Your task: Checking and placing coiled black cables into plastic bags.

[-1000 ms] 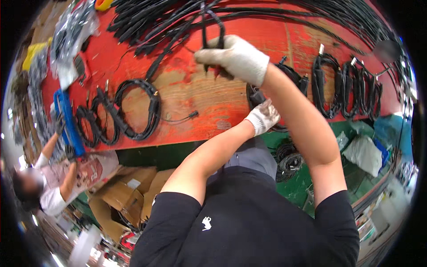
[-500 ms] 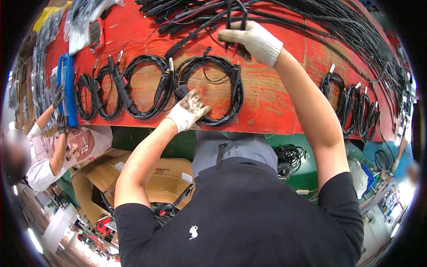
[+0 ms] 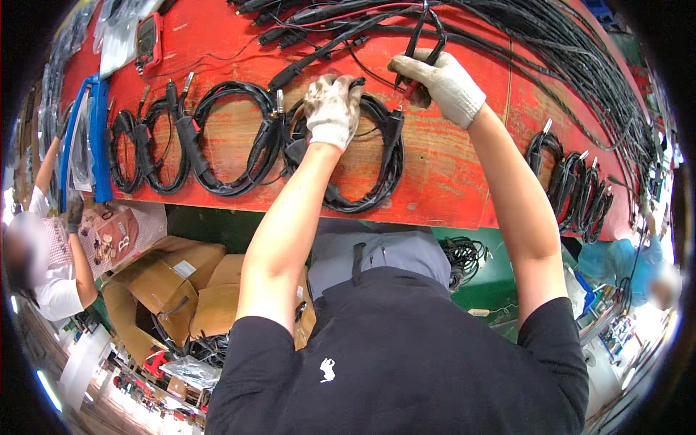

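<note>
On the red worktable (image 3: 457, 167), my left hand (image 3: 332, 109), in a stained white glove, has its fingers curled at the top of a coiled black cable (image 3: 391, 167). A black cable end sticks out beside its fingertips. My right hand (image 3: 442, 83), also gloved, grips a pair of black test probes (image 3: 437, 40) that spread in a V shape. Their thin tips point down close to a metal-tipped plug (image 3: 397, 114) on the coil's right side. Whether the tips touch the plug, I cannot tell.
Several coiled cables (image 3: 203, 170) line the table's left side, with more coils (image 3: 565, 181) at right. Long black cables (image 3: 536, 43) cover the far edge. A red meter (image 3: 149, 43) lies far left near a blue frame (image 3: 98, 138). Cardboard boxes (image 3: 170, 279) stand below; co-workers are on both sides.
My left hand has moved up from the coil's lower left to its top. My right hand has brought the probes slightly down and right, tips near the plug. The co-worker's blue frame has shifted left.
</note>
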`<action>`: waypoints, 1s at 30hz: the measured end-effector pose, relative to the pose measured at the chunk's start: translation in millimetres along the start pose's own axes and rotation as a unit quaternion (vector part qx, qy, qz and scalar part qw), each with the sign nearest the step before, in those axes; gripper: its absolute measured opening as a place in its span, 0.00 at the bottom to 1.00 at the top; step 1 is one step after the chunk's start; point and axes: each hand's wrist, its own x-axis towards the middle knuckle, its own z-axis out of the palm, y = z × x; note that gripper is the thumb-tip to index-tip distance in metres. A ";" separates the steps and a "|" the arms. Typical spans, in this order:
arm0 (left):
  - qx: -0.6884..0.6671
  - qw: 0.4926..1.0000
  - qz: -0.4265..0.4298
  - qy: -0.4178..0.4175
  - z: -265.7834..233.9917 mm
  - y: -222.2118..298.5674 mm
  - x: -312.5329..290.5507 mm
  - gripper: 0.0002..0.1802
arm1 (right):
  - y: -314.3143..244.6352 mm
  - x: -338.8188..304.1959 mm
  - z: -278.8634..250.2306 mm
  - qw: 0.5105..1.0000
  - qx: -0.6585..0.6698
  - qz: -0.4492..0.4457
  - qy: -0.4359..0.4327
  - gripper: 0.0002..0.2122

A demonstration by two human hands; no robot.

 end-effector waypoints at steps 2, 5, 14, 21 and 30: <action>-0.172 0.978 0.097 0.061 2.1 -7.7 -10.4 0.15 | 3.5 4.1 0.8 1.000 0.004 0.007 0.010 0.17; -0.540 0.840 -0.032 -0.036 -2.7 -10.4 -40.5 0.14 | -3.7 -1.1 12.5 0.999 0.033 -0.001 0.016 0.17; -0.586 0.805 -0.073 -0.051 -26.1 7.4 -54.2 0.14 | 4.2 -10.9 40.0 0.996 0.076 -0.034 0.024 0.15; -0.628 0.772 -0.098 -0.027 -20.5 7.8 -53.7 0.16 | 3.5 -8.2 45.5 0.991 0.128 0.006 0.046 0.14; -0.612 0.782 -0.115 -0.017 -23.5 10.5 -53.3 0.16 | 6.1 -4.9 50.4 0.991 0.123 0.029 0.048 0.14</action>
